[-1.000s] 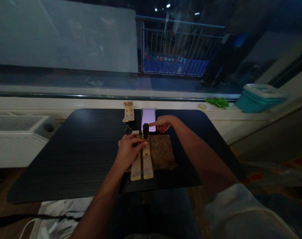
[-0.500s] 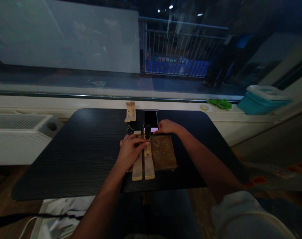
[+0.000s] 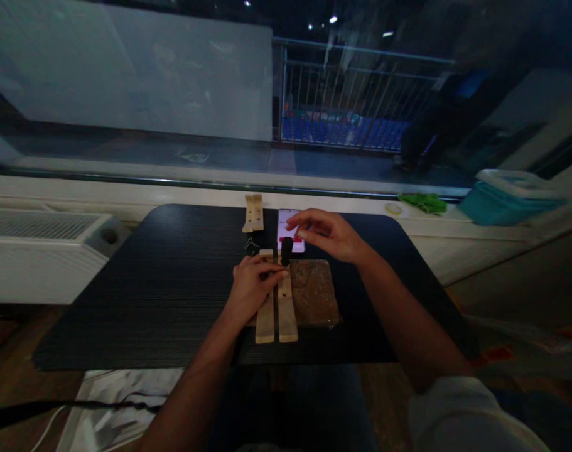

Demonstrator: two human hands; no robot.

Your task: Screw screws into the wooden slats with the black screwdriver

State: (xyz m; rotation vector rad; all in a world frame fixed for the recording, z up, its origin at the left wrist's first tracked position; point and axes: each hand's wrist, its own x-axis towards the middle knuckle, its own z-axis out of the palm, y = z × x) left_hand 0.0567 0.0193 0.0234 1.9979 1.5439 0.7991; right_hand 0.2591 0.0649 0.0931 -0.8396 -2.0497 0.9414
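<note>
Two pale wooden strips (image 3: 277, 311) lie side by side on a brown sheet (image 3: 316, 294) on the dark table (image 3: 172, 282). My left hand (image 3: 252, 285) rests on the far ends of the strips, fingers curled down on them. A small black object (image 3: 286, 249) stands upright at the strips' far end. My right hand (image 3: 326, 233) hovers above a lit phone (image 3: 286, 227), its fingers loosely bent and holding nothing that I can see.
Another pair of wooden pieces (image 3: 254, 220) lies beyond the strips, with a small dark metal clip (image 3: 251, 245) beside them. A white sill runs behind the table with a green cloth (image 3: 422, 202), a tape roll (image 3: 393, 208) and a teal box (image 3: 512, 196). A radiator (image 3: 45, 251) stands at left.
My right hand has lifted off the table near the phone and now hovers over its screen. The phone screen went dark and is lit again. My left hand has stayed on the strips.
</note>
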